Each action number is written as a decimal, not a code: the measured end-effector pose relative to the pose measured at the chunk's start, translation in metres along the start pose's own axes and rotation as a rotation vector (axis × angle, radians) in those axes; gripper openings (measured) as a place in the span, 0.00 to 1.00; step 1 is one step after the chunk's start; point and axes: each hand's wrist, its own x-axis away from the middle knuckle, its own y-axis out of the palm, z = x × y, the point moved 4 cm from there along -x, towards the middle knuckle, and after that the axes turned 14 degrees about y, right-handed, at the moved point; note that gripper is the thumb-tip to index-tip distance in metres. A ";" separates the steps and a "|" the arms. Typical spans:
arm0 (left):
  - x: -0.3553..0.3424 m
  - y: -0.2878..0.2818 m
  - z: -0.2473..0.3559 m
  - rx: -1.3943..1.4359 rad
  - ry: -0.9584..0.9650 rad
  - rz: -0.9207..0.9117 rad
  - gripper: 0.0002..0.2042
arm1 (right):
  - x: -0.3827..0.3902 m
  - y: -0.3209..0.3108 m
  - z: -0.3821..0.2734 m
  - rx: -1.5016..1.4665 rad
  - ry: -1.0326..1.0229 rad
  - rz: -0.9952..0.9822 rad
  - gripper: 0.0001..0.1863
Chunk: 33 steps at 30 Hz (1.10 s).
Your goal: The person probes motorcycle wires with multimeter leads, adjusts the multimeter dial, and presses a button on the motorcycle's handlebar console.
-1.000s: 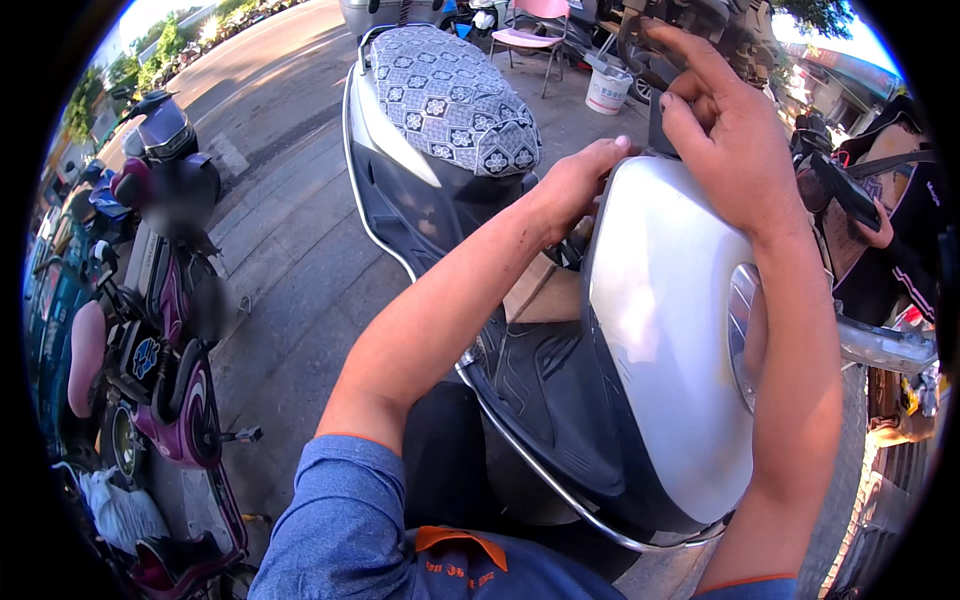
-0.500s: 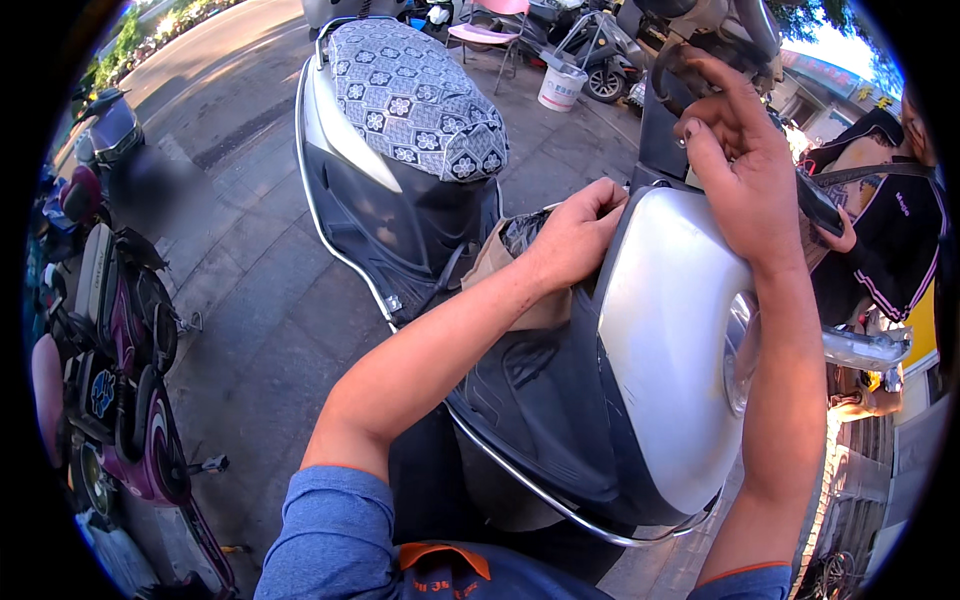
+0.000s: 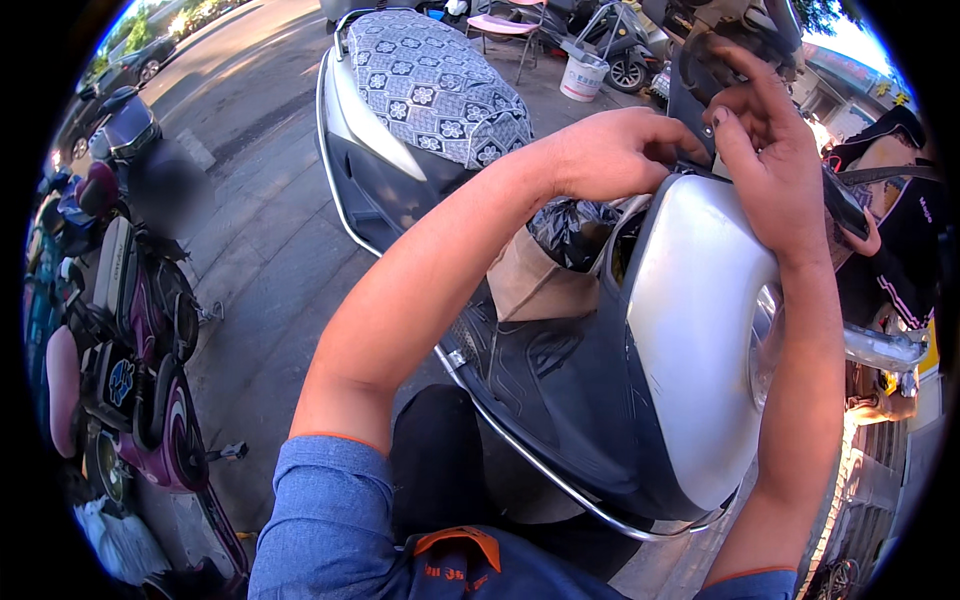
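Observation:
A silver front panel [image 3: 695, 320] of a scooter stands in front of me, with dark plastic [image 3: 570, 410] along its left side. My left hand [image 3: 625, 150] reaches over the panel's upper edge, its fingers bent and their tips close to my right hand. What those tips grip, if anything, is hidden. On the panel's top right, my right hand [image 3: 765, 165] has its fingers curled and thumb bent in. A tiny shiny spot shows by its thumb tip, too small to name. Below my left wrist, a brown bag [image 3: 540, 285] with black plastic inside sits in the footwell.
The scooter's seat [image 3: 430, 85] has a patterned cover. Its handlebar area [image 3: 735, 40] rises above my right hand. A person in dark clothes [image 3: 905, 225] stands at the right holding a phone [image 3: 845, 205]. Parked bikes [image 3: 150, 350] line the left; a white bucket [image 3: 583, 75] stands behind.
My left hand has left the panel's left edge and moved up and right toward my right hand. More of the brown bag shows. The right hand keeps nearly the same pose.

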 end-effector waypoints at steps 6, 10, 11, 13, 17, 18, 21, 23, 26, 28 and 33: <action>-0.007 -0.005 0.000 0.237 -0.178 -0.160 0.23 | 0.000 0.007 -0.005 -0.056 -0.052 0.080 0.32; -0.018 0.006 -0.010 0.108 -0.131 -0.242 0.24 | 0.000 0.001 -0.004 -0.043 -0.027 0.079 0.35; -0.020 0.013 -0.011 -0.015 0.010 -0.292 0.24 | 0.001 -0.002 -0.006 -0.053 -0.032 0.088 0.35; -0.023 0.011 -0.001 -0.199 -0.019 -0.349 0.25 | 0.004 -0.003 -0.005 -0.047 -0.024 0.081 0.36; -0.022 0.007 -0.019 -0.038 -0.200 -0.400 0.25 | 0.004 -0.002 -0.017 -0.134 -0.029 0.040 0.36; -0.026 0.004 -0.011 -0.065 -0.208 -0.414 0.24 | 0.004 -0.002 -0.017 -0.120 -0.029 0.052 0.36; -0.024 0.011 -0.017 0.057 -0.213 -0.347 0.23 | 0.005 -0.004 -0.015 -0.142 -0.008 0.046 0.35; -0.022 0.015 -0.022 0.150 -0.174 -0.255 0.22 | 0.004 -0.006 -0.019 -0.131 -0.012 0.037 0.34; -0.020 0.016 -0.014 0.164 -0.104 -0.221 0.21 | 0.004 -0.006 -0.020 -0.143 -0.013 0.023 0.33; -0.023 0.013 0.002 -0.062 0.075 -0.273 0.21 | 0.005 -0.008 -0.018 -0.118 -0.017 0.032 0.32; -0.001 0.002 0.012 -0.285 -0.021 -0.077 0.26 | 0.008 -0.014 -0.017 -0.131 -0.061 0.036 0.30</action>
